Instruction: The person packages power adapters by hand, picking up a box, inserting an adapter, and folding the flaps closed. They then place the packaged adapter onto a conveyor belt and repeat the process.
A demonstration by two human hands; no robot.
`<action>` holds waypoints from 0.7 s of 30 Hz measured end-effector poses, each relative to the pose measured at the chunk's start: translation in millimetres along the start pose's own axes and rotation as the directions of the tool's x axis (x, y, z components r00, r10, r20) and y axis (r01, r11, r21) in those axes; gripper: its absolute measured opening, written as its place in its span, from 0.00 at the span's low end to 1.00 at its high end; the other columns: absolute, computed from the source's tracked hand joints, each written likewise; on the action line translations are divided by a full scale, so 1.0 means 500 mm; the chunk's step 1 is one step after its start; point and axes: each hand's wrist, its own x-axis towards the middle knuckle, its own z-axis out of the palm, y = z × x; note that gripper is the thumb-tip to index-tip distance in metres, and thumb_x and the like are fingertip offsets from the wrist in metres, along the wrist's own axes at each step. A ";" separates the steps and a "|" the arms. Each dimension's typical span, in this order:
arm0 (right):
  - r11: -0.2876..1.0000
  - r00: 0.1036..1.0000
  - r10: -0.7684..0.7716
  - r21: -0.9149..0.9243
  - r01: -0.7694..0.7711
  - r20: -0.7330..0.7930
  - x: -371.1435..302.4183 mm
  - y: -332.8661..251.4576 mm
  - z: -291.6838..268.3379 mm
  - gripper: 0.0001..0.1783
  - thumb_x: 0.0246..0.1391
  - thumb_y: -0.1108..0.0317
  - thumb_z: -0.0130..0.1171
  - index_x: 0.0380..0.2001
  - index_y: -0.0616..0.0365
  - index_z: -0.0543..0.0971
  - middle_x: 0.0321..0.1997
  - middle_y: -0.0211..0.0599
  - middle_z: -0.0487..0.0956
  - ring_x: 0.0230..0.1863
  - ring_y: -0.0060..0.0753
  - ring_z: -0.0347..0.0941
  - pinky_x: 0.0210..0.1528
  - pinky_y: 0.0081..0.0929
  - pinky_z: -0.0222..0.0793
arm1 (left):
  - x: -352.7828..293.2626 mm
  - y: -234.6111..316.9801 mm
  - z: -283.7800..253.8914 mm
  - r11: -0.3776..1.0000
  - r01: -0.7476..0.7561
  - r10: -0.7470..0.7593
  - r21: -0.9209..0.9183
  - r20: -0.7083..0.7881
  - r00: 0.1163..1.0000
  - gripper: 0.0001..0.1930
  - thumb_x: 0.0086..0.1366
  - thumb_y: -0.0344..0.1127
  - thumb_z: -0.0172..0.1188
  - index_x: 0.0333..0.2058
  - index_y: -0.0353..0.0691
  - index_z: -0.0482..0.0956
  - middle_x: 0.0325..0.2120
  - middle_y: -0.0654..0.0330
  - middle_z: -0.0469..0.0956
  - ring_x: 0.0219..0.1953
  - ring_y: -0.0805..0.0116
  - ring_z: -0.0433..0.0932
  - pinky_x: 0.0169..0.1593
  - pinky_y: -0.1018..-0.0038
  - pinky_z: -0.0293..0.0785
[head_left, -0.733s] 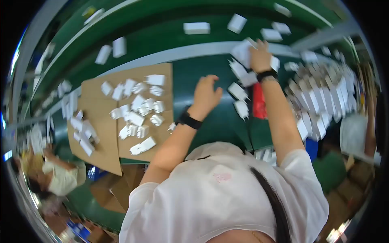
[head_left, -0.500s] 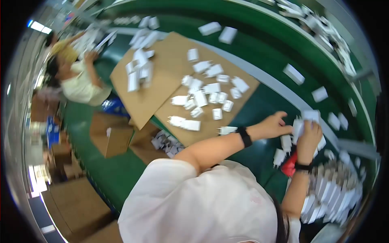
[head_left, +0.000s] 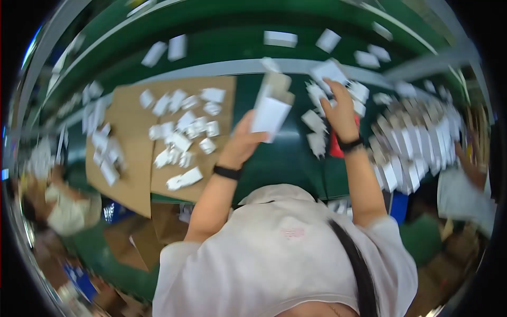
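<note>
In my left hand (head_left: 244,138) is a small white carton (head_left: 272,117), tilted upright with its grey-brown flaps open at the top. I hold it by its lower end, over the dark green table between the cardboard and a group of white plug adapters (head_left: 315,124). My right hand (head_left: 339,111) reaches over those adapters with thumb and fingers apart, apparently holding nothing. Just beyond its fingertips lies a white box (head_left: 328,72). A red object (head_left: 337,145) is partly hidden beneath my right wrist.
Many open white cartons (head_left: 414,140) stand in rows at the right. More white adapters (head_left: 182,132) lie on a cardboard sheet (head_left: 222,113) at the left. Loose white boxes (head_left: 280,38) rest on the green belt (head_left: 227,45) beyond the pale rail. A person (head_left: 71,206) sits far left.
The view has swung to the right. The white carton is now in my left hand, which has moved away from the right. My right hand has let go and opened over the adapters.
</note>
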 end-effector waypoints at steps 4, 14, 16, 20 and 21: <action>0.984 0.980 0.174 -0.051 -0.169 0.100 0.067 0.102 0.037 0.24 0.40 0.68 0.60 0.46 0.57 0.73 0.42 0.47 0.75 0.40 0.44 0.73 0.40 0.32 0.71 | -0.036 0.017 0.017 0.999 -0.008 0.005 -0.032 -0.088 0.996 0.29 0.47 0.23 0.61 0.49 0.38 0.63 0.43 0.60 0.71 0.47 0.67 0.70 0.51 0.71 0.65; 0.991 0.852 0.105 -0.123 -0.048 0.513 0.190 0.042 0.271 0.31 0.36 0.63 0.64 0.46 0.60 0.67 0.38 0.53 0.75 0.42 0.56 0.70 0.46 0.41 0.67 | -0.038 0.012 0.049 0.969 -0.053 0.114 0.243 -0.246 0.963 0.29 0.52 0.23 0.60 0.52 0.36 0.59 0.45 0.59 0.69 0.47 0.69 0.70 0.50 0.73 0.67; 0.962 0.881 0.204 0.077 -0.260 0.427 0.190 0.001 0.211 0.25 0.38 0.68 0.64 0.42 0.56 0.67 0.37 0.47 0.76 0.38 0.49 0.74 0.43 0.35 0.69 | -0.041 0.022 0.051 0.922 -0.029 0.144 0.387 -0.270 0.952 0.28 0.52 0.23 0.60 0.52 0.34 0.60 0.44 0.58 0.70 0.46 0.69 0.71 0.49 0.74 0.67; 0.306 0.883 0.184 0.828 -0.469 0.432 0.126 -0.138 0.030 0.21 0.43 0.76 0.61 0.39 0.53 0.63 0.33 0.36 0.75 0.38 0.26 0.74 0.37 0.20 0.71 | -0.042 0.022 0.044 0.794 0.001 0.196 0.607 -0.257 0.946 0.29 0.52 0.22 0.59 0.52 0.33 0.59 0.43 0.55 0.72 0.44 0.68 0.73 0.47 0.74 0.69; 0.322 0.920 0.159 0.861 -0.392 0.359 0.104 -0.157 0.003 0.21 0.43 0.76 0.62 0.38 0.53 0.63 0.34 0.35 0.74 0.38 0.27 0.73 0.37 0.20 0.70 | -0.039 0.025 0.057 0.736 -0.017 0.211 0.677 -0.206 0.956 0.29 0.51 0.22 0.58 0.53 0.33 0.59 0.42 0.53 0.72 0.44 0.65 0.73 0.47 0.73 0.69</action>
